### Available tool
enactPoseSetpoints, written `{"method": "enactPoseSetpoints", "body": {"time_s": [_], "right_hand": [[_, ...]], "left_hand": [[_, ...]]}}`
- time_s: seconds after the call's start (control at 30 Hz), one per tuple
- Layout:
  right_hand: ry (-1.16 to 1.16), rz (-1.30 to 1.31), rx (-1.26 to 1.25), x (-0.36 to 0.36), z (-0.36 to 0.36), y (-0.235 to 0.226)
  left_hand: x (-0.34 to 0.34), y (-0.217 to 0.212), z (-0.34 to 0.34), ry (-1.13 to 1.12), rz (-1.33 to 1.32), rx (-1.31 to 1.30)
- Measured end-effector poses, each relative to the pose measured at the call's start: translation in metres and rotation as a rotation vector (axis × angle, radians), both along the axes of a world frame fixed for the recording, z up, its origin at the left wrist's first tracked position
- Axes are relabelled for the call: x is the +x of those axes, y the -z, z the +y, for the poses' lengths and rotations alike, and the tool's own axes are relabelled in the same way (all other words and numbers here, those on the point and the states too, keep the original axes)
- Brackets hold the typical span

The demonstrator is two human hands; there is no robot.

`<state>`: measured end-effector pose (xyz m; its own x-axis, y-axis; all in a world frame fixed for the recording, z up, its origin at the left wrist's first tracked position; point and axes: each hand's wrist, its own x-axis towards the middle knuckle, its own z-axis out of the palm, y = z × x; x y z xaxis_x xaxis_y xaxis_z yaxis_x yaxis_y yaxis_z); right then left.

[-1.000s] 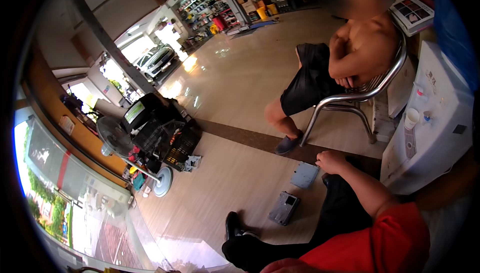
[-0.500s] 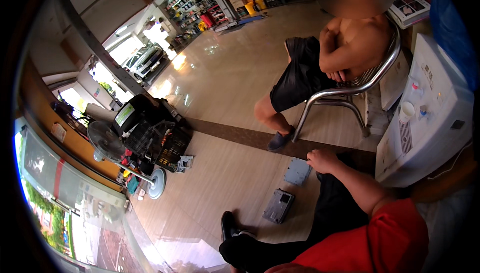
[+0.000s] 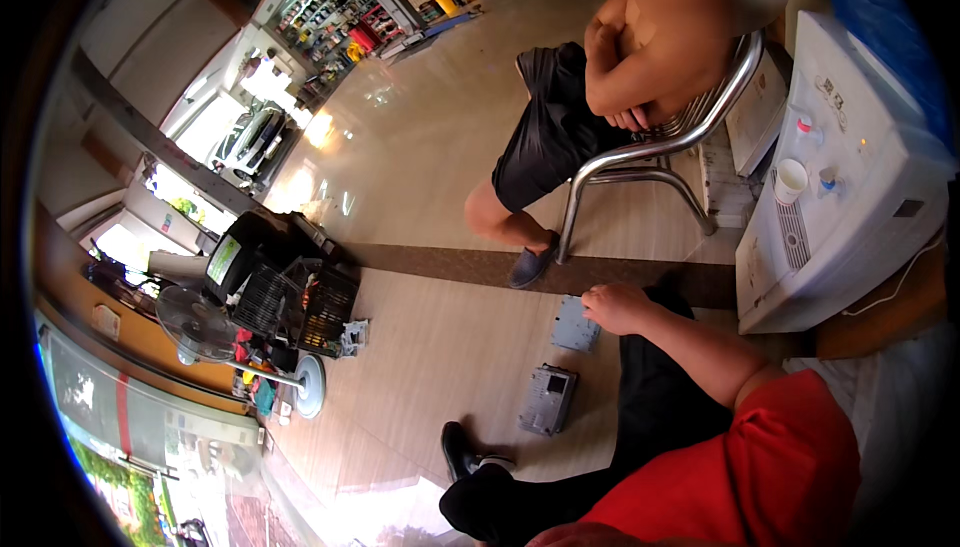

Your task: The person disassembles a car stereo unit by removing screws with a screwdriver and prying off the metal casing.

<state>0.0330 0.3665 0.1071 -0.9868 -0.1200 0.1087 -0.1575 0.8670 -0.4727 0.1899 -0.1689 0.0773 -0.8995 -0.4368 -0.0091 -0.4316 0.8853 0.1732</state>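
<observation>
My right hand (image 3: pixel 615 308) rests at my right knee, its bare forearm coming out of a red sleeve (image 3: pixel 795 427). Its fingers are curled closed, and whatever may be in them is hidden. Just beyond the fingertips a flat grey metal panel (image 3: pixel 573 323) lies on the floor. Nearer to me is a grey metal box-shaped unit (image 3: pixel 546 400) with a small dark square on top, apart from the panel. Only a strip of skin, probably my left forearm (image 3: pixel 580 535), shows at the lower edge; my left hand's fingers are out of sight.
A person (image 3: pixel 650 57) sits arms folded in a metal chair (image 3: pixel 665 162) ahead. On the right stands a white water dispenser (image 3: pixel 850 197) with a paper cup (image 3: pixel 790 180). Leftward are a standing fan (image 3: pixel 195 322) and black crates (image 3: pixel 325 297). A car (image 3: pixel 250 142) stands farther back.
The view has swung a little to the right, shifting the room leftward in the picture. My right hand stays at the knee; the panel and the metal unit lie where they were.
</observation>
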Motion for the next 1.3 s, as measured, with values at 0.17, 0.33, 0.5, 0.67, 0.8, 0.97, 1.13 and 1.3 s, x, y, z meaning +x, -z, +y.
{"method": "enactPoseSetpoints", "body": {"time_s": [0.17, 0.33, 0.5, 0.67, 0.8, 0.97, 1.13, 1.3], "right_hand": [[-0.013, 0.010, -0.047, 0.005, 0.003, 0.006], [-0.074, 0.047, -0.150, 0.002, 0.009, 0.010], [-0.101, 0.015, -0.299, 0.003, 0.018, 0.003], [-0.120, 0.003, -0.352, 0.006, 0.023, -0.001], [-0.126, -0.011, -0.379, 0.003, 0.028, 0.002], [-0.104, -0.003, -0.377, 0.009, 0.037, -0.006], [-0.095, -0.018, -0.384, 0.009, 0.045, 0.007], [-0.114, 0.006, -0.422, 0.009, 0.040, -0.005]], "left_hand": [[-0.010, -0.011, 0.009, 0.022, -0.032, -0.027], [-0.016, -0.018, 0.020, 0.034, -0.070, -0.053], [-0.036, -0.027, 0.039, 0.066, -0.125, -0.078], [-0.051, -0.030, 0.053, 0.086, -0.152, -0.084], [-0.058, -0.025, 0.053, 0.103, -0.188, -0.095], [-0.069, -0.002, 0.034, 0.147, -0.187, -0.082], [-0.070, 0.032, 0.015, 0.227, -0.164, -0.054], [-0.063, 0.006, 0.054, 0.071, 0.150, -0.071]]}}
